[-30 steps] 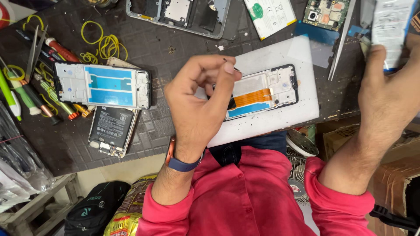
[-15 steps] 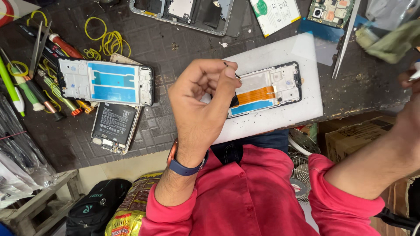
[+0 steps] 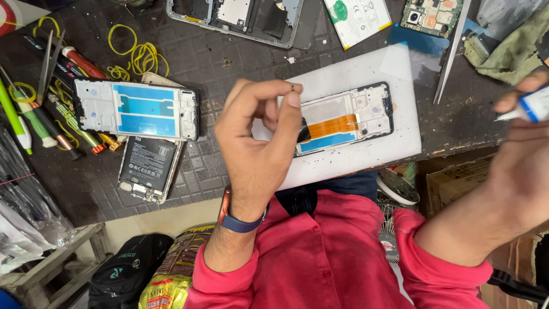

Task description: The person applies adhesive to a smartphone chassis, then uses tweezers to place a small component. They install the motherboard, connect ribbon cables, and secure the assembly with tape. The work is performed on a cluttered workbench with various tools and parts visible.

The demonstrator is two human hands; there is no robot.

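My left hand [image 3: 257, 149] is raised above the dark work mat, thumb and forefinger pinched on a tiny dark part [image 3: 293, 88]. Just behind it a phone display frame [image 3: 357, 114] with an orange flex cable [image 3: 331, 127] lies open side up on a white pad [image 3: 343, 74]. At the right edge, blurred, my right hand [image 3: 514, 166] grips a small white tube with a blue end [image 3: 534, 106], its thin tip pointing left. Both sleeves are red, and a blue band sits on the left wrist.
A second phone frame with blue film [image 3: 137, 109] and a black battery [image 3: 147, 163] lie left of the pad, beside screwdrivers [image 3: 51, 114] and yellow rubber bands [image 3: 137, 57]. Along the far edge lie a phone housing [image 3: 240, 17], a circuit board [image 3: 432, 14], tweezers [image 3: 452, 51] and a green cloth [image 3: 509, 48].
My right hand has come down from the upper right to the right edge, and it now holds the small white tube. My left hand keeps its pinch over the pad.
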